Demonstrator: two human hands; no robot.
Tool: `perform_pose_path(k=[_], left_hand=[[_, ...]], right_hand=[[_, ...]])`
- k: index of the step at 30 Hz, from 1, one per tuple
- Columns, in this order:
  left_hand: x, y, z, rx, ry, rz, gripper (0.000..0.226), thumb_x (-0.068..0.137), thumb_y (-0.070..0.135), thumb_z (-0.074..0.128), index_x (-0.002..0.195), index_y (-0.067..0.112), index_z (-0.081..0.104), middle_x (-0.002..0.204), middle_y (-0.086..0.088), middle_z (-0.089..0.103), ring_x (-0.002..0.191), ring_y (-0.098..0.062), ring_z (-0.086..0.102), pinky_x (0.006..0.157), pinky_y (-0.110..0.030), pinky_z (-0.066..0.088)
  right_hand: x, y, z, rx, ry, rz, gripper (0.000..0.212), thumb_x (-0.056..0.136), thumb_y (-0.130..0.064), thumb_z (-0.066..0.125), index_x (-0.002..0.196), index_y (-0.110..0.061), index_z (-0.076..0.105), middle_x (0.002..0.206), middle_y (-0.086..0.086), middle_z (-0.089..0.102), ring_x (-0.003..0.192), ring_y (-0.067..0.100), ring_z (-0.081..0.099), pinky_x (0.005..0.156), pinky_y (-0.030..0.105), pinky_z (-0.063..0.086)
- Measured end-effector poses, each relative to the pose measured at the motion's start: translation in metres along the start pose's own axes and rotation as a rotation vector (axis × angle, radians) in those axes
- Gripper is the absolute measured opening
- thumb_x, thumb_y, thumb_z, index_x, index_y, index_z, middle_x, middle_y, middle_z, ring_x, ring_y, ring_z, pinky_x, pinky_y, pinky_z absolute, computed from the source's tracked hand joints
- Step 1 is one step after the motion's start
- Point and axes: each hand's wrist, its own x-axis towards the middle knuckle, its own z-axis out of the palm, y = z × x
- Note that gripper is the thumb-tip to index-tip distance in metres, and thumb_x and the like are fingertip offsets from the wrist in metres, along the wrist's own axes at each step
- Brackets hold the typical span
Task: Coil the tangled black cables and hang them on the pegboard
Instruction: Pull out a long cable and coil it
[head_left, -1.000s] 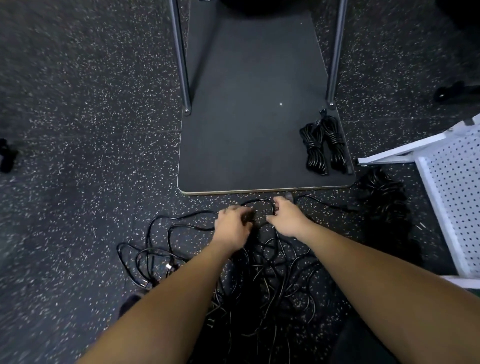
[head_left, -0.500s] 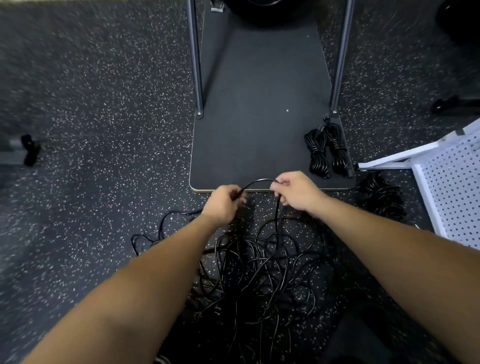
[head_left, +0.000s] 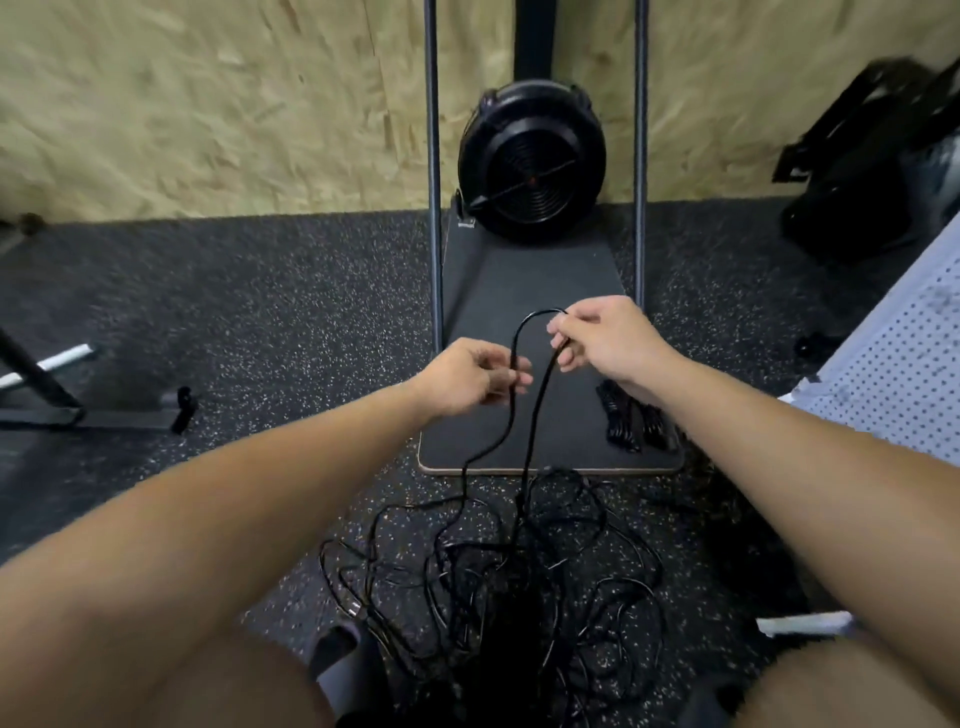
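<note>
Cables (head_left: 498, 571), black and tangled, lie in a loose heap on the speckled dark rubber floor (head_left: 260, 322), just in front of the near edge of a dark mat (head_left: 550, 280). One strand rises from the heap as a narrow loop (head_left: 524, 364) held above the mat. The left hand (head_left: 475, 376) pinches the left leg of this loop between thumb and curled fingers; the right hand (head_left: 602, 335) grasps the top of the loop with its fingers curled round the strand. Two cable bundles already coiled (head_left: 631, 421) lie on the mat near its near right corner, partly hidden by the right forearm. Two thin metal uprights (head_left: 432, 208) stand at the left and right edges of the mat, and a round black fan (head_left: 532, 174) sits at its far end against a chipboard wall (head_left: 208, 104). A white pegboard (head_left: 904, 374) leans in at the right edge of the view, clear of the heap. A black bag (head_left: 872, 171) rests on the floor near the far right corner of the room, and part of a dark metal frame (head_left: 47, 400) lies on the floor at the left. Compared with half a second before, both hands are higher and further apart from the heap, the loop is drawn out much longer, and the view has tilted upward so that the wall, the fan and the bag are now visible.
</note>
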Motion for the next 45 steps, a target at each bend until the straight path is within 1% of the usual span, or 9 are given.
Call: perform_pose_path(k=[7, 12, 17, 21, 25, 28, 33, 36, 45], left_hand=[[-0.029, 0.053, 0.011, 0.191, 0.020, 0.143, 0.030, 0.102, 0.004, 0.075, 0.083, 0.026, 0.082, 0.088, -0.006, 0.073, 0.084, -0.018, 0.062, 0.087, -0.044, 0.062], [-0.037, 0.060, 0.011, 0.130, 0.037, 0.171, 0.011, 0.104, 0.012, 0.074, 0.104, 0.002, 0.077, 0.097, -0.007, 0.076, 0.094, -0.016, 0.068, 0.085, -0.045, 0.068], [-0.028, 0.080, 0.011, -0.055, 0.195, 0.268, 0.010, 0.105, 0.008, 0.071, 0.096, 0.005, 0.076, 0.098, -0.025, 0.074, 0.087, -0.021, 0.071, 0.076, -0.041, 0.067], [-0.020, 0.084, 0.017, -0.115, 0.221, 0.276, 0.008, 0.103, 0.007, 0.072, 0.106, 0.005, 0.080, 0.104, -0.022, 0.079, 0.089, -0.019, 0.073, 0.075, -0.040, 0.066], [-0.010, 0.082, 0.011, -0.205, 0.213, 0.238, 0.015, 0.105, 0.011, 0.072, 0.117, 0.004, 0.078, 0.112, -0.020, 0.080, 0.101, -0.022, 0.077, 0.081, -0.038, 0.066], [-0.008, 0.075, -0.004, -0.208, -0.041, 0.161, 0.034, 0.106, 0.029, 0.072, 0.137, 0.012, 0.071, 0.135, -0.014, 0.075, 0.128, -0.026, 0.071, 0.110, -0.046, 0.058], [-0.020, 0.045, -0.024, 0.258, -0.365, 0.076, 0.043, 0.109, 0.024, 0.070, 0.152, 0.021, 0.063, 0.148, 0.009, 0.069, 0.143, -0.009, 0.059, 0.127, -0.042, 0.042], [-0.028, 0.040, -0.009, 0.249, -0.441, 0.071, 0.039, 0.116, 0.022, 0.055, 0.154, 0.024, 0.061, 0.150, 0.012, 0.067, 0.147, -0.007, 0.054, 0.128, -0.040, 0.040], [-0.010, 0.045, 0.011, 0.178, -0.129, 0.290, 0.026, 0.118, 0.020, 0.049, 0.113, 0.003, 0.069, 0.114, -0.006, 0.083, 0.113, -0.024, 0.076, 0.106, -0.043, 0.055]], right_hand=[[-0.014, -0.041, -0.004, 0.177, 0.089, -0.077, 0.022, 0.109, -0.013, 0.065, 0.101, 0.003, 0.078, 0.087, 0.012, 0.072, 0.067, 0.021, 0.065, 0.072, 0.039, 0.062], [-0.033, -0.050, 0.000, 0.422, 0.008, -0.133, 0.031, 0.108, -0.021, 0.071, 0.115, 0.009, 0.074, 0.095, 0.014, 0.073, 0.081, 0.023, 0.071, 0.081, 0.034, 0.063], [-0.047, -0.025, 0.000, -0.107, -0.146, -0.108, 0.027, 0.099, -0.025, 0.081, 0.126, -0.023, 0.075, 0.114, -0.002, 0.082, 0.091, 0.015, 0.080, 0.079, 0.032, 0.064], [-0.042, 0.001, 0.015, -0.295, -0.363, 0.034, 0.029, 0.104, -0.029, 0.075, 0.129, -0.017, 0.066, 0.117, 0.001, 0.079, 0.092, 0.015, 0.079, 0.086, 0.042, 0.068], [-0.028, 0.003, 0.018, -0.273, -0.288, 0.006, 0.017, 0.111, -0.015, 0.061, 0.112, -0.001, 0.071, 0.097, 0.008, 0.084, 0.073, 0.020, 0.070, 0.081, 0.046, 0.063], [-0.024, -0.007, 0.010, -0.188, -0.259, -0.017, 0.017, 0.111, -0.014, 0.063, 0.109, -0.002, 0.075, 0.092, 0.011, 0.083, 0.070, 0.019, 0.066, 0.071, 0.035, 0.059], [-0.011, -0.028, -0.009, 0.087, -0.086, -0.114, 0.025, 0.109, -0.021, 0.069, 0.109, 0.004, 0.073, 0.092, 0.018, 0.082, 0.061, 0.015, 0.058, 0.067, 0.033, 0.052], [0.000, -0.039, -0.013, 0.241, -0.021, -0.170, 0.026, 0.108, -0.020, 0.070, 0.107, 0.006, 0.070, 0.091, 0.024, 0.079, 0.059, 0.017, 0.055, 0.064, 0.029, 0.051], [0.020, -0.030, -0.015, 0.399, -0.012, -0.116, 0.025, 0.111, -0.019, 0.065, 0.123, 0.000, 0.074, 0.115, 0.018, 0.079, 0.080, 0.016, 0.066, 0.078, 0.029, 0.057]])
